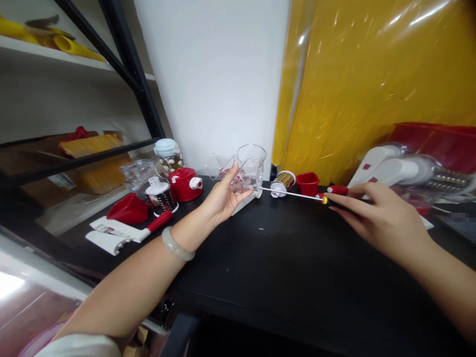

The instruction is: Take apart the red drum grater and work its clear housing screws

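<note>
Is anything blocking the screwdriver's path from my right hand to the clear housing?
Nothing visible. The screwdriver shaft runs free from the right hand to the clear housing held by the left hand; the steel drum and red cup sit behind it.

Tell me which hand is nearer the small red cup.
Right. The right hand, holding the screwdriver by its handle, sits just right of the red cup; the left hand holds the clear container farther left.
</note>
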Demonstrator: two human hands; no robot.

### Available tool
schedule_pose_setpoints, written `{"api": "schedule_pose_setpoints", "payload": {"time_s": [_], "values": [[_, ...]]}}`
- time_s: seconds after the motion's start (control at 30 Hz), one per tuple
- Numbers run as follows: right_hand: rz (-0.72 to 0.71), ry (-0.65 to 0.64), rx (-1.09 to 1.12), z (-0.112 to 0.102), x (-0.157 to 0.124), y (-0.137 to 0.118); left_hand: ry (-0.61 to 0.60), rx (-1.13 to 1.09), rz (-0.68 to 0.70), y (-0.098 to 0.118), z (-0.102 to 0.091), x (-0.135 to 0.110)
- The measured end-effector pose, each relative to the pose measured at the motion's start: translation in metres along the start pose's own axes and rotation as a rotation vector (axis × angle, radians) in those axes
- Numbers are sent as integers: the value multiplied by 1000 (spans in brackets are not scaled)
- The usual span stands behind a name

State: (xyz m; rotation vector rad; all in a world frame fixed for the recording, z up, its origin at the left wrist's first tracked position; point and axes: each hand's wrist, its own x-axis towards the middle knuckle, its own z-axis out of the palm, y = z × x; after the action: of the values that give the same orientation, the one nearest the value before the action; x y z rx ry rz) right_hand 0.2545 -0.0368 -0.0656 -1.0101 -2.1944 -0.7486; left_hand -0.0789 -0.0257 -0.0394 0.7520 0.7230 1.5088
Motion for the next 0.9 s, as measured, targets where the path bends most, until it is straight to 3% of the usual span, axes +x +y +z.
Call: {"api": "schedule_pose_setpoints", "payload": {"time_s": [0.2,0.37,0.43,0.53,0.67,0.9], "values": [[79,89,89,5,4,5,-17,2,32,0,1,-1],[103,-187,-202,3,-1,1,-28,30,3,-1,1,-3],[115,-214,-247,2,-2,0,-22,32,8,-2,1,-2],[91,-175,-105,4,-2,3,-2,35,35,-2,1,-1],[51,-239,167,14,-3,10,13,27,67,0,0,1],[9,-132,257,24,-4,18,10,57,62,-2,-2,3]]}}
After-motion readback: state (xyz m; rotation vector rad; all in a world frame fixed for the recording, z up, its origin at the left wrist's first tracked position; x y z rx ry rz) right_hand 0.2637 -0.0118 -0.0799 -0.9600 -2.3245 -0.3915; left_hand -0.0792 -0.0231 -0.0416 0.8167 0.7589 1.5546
